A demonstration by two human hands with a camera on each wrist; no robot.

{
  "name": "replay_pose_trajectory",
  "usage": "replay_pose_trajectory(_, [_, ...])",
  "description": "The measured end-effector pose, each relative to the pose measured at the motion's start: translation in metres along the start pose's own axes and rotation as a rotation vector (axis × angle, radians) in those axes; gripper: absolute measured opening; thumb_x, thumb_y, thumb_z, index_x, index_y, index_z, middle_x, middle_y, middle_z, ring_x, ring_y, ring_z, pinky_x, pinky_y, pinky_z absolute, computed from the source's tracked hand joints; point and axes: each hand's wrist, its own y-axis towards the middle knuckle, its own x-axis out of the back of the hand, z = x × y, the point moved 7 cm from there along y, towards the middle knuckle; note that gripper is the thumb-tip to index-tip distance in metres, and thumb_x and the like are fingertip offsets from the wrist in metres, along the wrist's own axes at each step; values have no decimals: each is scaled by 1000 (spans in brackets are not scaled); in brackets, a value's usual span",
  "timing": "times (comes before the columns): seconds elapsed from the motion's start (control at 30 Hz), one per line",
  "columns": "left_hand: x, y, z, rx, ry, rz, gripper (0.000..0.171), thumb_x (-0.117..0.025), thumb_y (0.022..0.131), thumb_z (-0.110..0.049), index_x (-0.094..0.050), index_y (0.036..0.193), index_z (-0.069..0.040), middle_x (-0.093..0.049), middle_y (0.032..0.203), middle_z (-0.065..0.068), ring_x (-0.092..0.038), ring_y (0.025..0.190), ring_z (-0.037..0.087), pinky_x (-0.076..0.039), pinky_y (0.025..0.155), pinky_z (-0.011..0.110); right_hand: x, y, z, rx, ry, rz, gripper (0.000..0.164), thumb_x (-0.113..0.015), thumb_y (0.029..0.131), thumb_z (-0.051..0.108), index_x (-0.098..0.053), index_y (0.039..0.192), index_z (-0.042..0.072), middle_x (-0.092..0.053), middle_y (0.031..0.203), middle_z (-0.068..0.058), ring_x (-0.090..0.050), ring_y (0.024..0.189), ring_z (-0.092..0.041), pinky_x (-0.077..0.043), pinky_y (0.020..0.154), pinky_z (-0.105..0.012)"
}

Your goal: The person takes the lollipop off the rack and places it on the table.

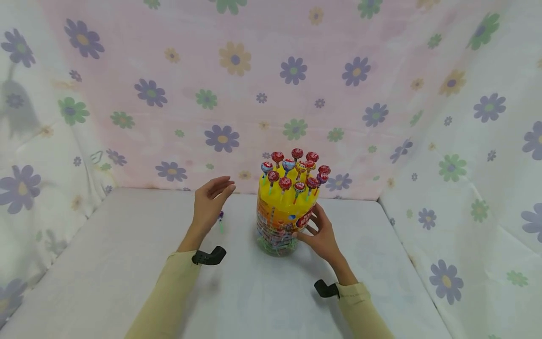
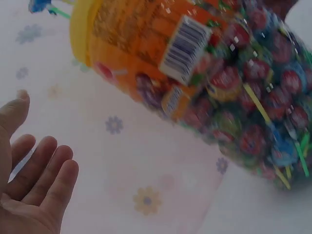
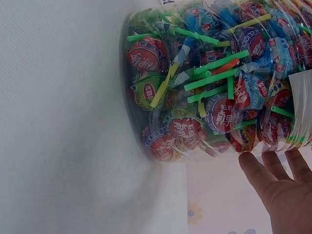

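A clear plastic lollipop jar [image 1: 277, 228] stands upright on the table, filled with wrapped lollipops [image 3: 224, 114]. Several lollipops [image 1: 285, 183] stick up from its yellow lid [image 1: 289, 203]. My right hand [image 1: 322, 237] holds the jar's right side, its thumb at the front and fingers farther round. In the right wrist view those fingertips [image 3: 247, 160] meet the clear wall. My left hand [image 1: 208, 201] hovers left of the jar, apart from it, fingers loosely bent and holding nothing. Close by it, a single lollipop [image 1: 221, 216] with a green stick is partly hidden behind the hand.
A white-covered table [image 1: 106, 263] spreads beneath the hands. Flower-patterned cloth [image 1: 182, 117] hangs behind it and along both sides. A black wrist camera mount [image 1: 209, 256] sits on the left wrist, and another black mount [image 1: 326, 288] on the right.
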Motion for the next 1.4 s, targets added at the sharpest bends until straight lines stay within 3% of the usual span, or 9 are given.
replay_pose_trajectory(0.13, [-24,7,-22,-18,-109,110,41,-64,101,-12,-57,139,1,-64,133,25,-67,113,9,-53,100,22,1,-1,-5,6,-7,-9,95,-81,85,1,-27,161,21,-39,159,-9,-42,145,-37,-45,110,-54])
replay_pose_trajectory(0.27, [-47,8,-46,-38,-152,221,45,-59,103,-9,-50,146,-1,-59,141,21,-61,127,22,-49,107,25,1,-1,-5,16,-8,-8,94,-82,85,2,-29,160,22,-41,158,-7,-43,144,-36,-46,109,-52])
replay_pose_trajectory(0.5, [-73,5,-69,-109,-139,296,43,-55,104,-3,-49,146,4,-55,146,20,-54,136,31,-47,109,26,0,-1,-5,18,-7,-9,95,-82,84,1,-30,160,23,-41,158,-7,-43,144,-36,-47,109,-53])
replay_pose_trajectory(0.7, [-77,5,-71,-138,-131,278,40,-54,103,0,-50,143,8,-56,145,21,-56,134,31,-47,109,23,0,-2,-5,22,-9,-9,95,-81,84,0,-29,160,22,-40,158,-8,-43,144,-37,-46,109,-54])
replay_pose_trajectory(0.97, [-75,11,-68,-197,-113,221,36,-59,99,5,-58,135,9,-62,135,21,-66,114,16,-53,102,26,1,-1,-5,22,-9,-11,95,-81,84,0,-29,160,23,-40,158,-8,-43,144,-37,-46,109,-53])
replay_pose_trajectory(1.2, [-74,15,-64,-181,-104,170,36,-66,94,8,-63,130,7,-66,129,22,-70,107,19,-58,94,31,1,-1,-5,22,-16,-11,95,-82,84,1,-30,160,23,-41,158,-7,-43,143,-37,-47,108,-53])
replay_pose_trajectory(1.4, [-73,18,-63,-202,-89,151,34,-68,93,7,-66,127,5,-69,125,21,-71,101,14,-59,91,31,1,-1,-6,9,-8,-11,95,-80,84,-2,-28,160,21,-40,159,-9,-42,144,-38,-46,109,-54])
